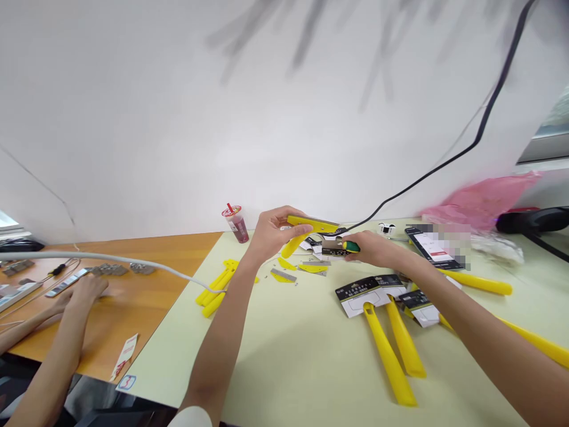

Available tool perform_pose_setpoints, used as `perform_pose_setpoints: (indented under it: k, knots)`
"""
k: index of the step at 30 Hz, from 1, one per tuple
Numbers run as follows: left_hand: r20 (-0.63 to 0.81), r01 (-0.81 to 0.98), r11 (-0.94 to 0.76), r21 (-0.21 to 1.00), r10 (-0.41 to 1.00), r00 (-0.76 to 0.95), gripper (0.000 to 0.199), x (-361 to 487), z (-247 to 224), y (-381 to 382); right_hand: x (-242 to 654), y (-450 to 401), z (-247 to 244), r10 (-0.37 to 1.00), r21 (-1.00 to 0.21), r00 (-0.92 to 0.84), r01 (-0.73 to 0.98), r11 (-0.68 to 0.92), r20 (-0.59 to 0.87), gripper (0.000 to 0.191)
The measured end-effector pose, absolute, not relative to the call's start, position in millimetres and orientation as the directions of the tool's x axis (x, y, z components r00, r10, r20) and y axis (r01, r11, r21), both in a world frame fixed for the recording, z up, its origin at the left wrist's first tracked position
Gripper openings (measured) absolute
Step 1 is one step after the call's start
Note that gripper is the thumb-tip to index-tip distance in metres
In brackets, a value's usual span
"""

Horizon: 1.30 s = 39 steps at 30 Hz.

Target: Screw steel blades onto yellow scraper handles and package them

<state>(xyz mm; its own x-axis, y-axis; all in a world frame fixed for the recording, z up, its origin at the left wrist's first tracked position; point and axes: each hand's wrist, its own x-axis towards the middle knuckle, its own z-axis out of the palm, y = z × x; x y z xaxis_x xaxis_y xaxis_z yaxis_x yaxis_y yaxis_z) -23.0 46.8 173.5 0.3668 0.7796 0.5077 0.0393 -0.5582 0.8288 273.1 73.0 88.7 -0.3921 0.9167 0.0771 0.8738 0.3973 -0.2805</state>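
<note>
My left hand is closed round a yellow scraper-like tool with a metal strip along its top edge, raised above the pale green table. Just to its right, my right hand grips a screwdriver with a green and yellow handle. A small dark box stands beside the screwdriver. Below the hands lie loose yellow plates and grey blades. Several yellow handles are to the left, and carded yellow handles lie at the front right.
A drink cup stands near the wall. At the right are a phone, a pink plastic bag and a black cable. A white cable crosses at left, near another person's hands at the wooden table.
</note>
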Motion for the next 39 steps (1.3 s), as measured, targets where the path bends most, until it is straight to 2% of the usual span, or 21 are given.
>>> perform_pose_setpoints:
  k: [2,4,8,10,13,15,17,19,21,23,27,34,39]
  knots:
    - [0.545,0.122,-0.623,0.773,0.75,0.375,0.026,-26.1,174.2,45.3,267.4,61.2,104.2,0.906,-0.245,-0.401,0.873,0.422,0.136,0.019]
    - [0.628,0.14,-0.706,0.694,0.689,0.362,0.018,-25.8,175.7,40.1,261.0,48.8,116.8,0.883,-0.156,-0.418,0.878,0.453,0.214,0.016]
    - [0.817,0.073,-0.873,0.481,0.477,0.324,0.006,-20.9,178.9,26.5,250.4,30.6,128.6,0.837,0.045,-0.434,0.894,0.446,0.332,0.036]
    - [0.84,0.064,-0.899,0.433,0.428,0.332,0.007,-18.9,179.6,20.9,248.2,27.0,129.7,0.82,0.073,-0.438,0.893,0.444,0.37,0.043]
    - [0.84,0.075,-0.904,0.421,0.42,0.345,0.009,-15.8,178.7,15.3,249.0,25.9,131.3,0.792,0.048,-0.457,0.876,0.481,0.406,0.061]
    - [0.857,0.049,-0.911,0.41,0.404,0.319,0.009,-12.5,177.0,13.7,250.9,25.5,133.5,0.802,0.043,-0.445,0.883,0.468,0.398,0.065]
    - [0.879,-0.015,-0.901,0.434,0.42,0.227,0.009,-8.3,175.3,13.9,252.6,24.3,136.6,0.82,0.059,-0.432,0.894,0.444,0.376,0.058]
    - [0.863,-0.098,-0.858,0.505,0.5,0.07,0.016,-4.3,174.5,16.2,253.5,22.2,139.9,0.826,0.072,-0.431,0.897,0.437,0.363,0.054]
    - [0.782,-0.186,-0.78,0.598,0.618,-0.076,0.029,-1.7,174.7,20.2,253.3,20.1,142.8,0.828,0.087,-0.432,0.898,0.431,0.357,0.055]
    - [0.687,-0.257,-0.697,0.67,0.713,-0.143,0.041,-0.6,174.9,25.7,252.2,18.4,144.7,0.831,0.108,-0.431,0.9,0.422,0.352,0.057]
    - [0.598,-0.299,-0.598,0.744,0.795,-0.101,0.05,0.3,171.2,37.0,248.8,15.8,146.6,0.826,0.126,-0.448,0.893,0.432,0.343,0.061]
    - [0.559,-0.269,-0.544,0.795,0.829,-0.024,0.048,5.7,161.1,45.3,243.9,7.1,150.8,0.81,0.147,-0.452,0.891,0.429,0.373,0.057]
    - [0.507,-0.186,-0.492,0.851,0.861,0.042,0.046,7.0,157.2,47.6,244.3,1.0,150.4,0.75,0.144,-0.459,0.882,0.448,0.476,0.053]
